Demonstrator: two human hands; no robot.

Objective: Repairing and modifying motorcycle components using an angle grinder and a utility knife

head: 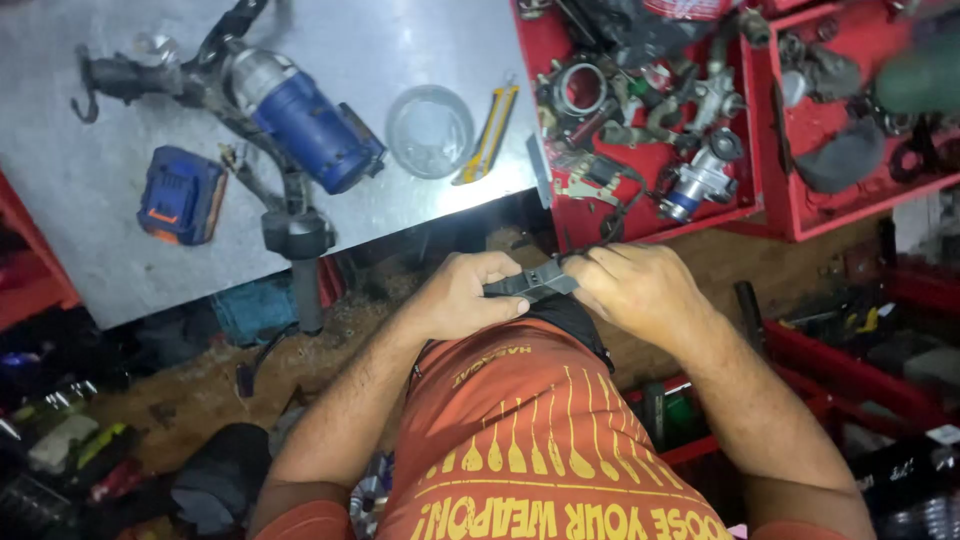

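Both hands grip one small black part near the person's body. The left hand (462,296) pinches its left end; the right hand (638,290) closes on the black part (535,281) from the right.

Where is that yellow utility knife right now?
The yellow utility knife lies on the grey metal table, near its right edge, just right of the clear round lid and left of the red parts tray.

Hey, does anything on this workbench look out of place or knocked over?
Yes. The handlebar assembly lies askew on the metal table, one grip hanging over the front edge. Both hands, left hand and right hand, grip a small black part.
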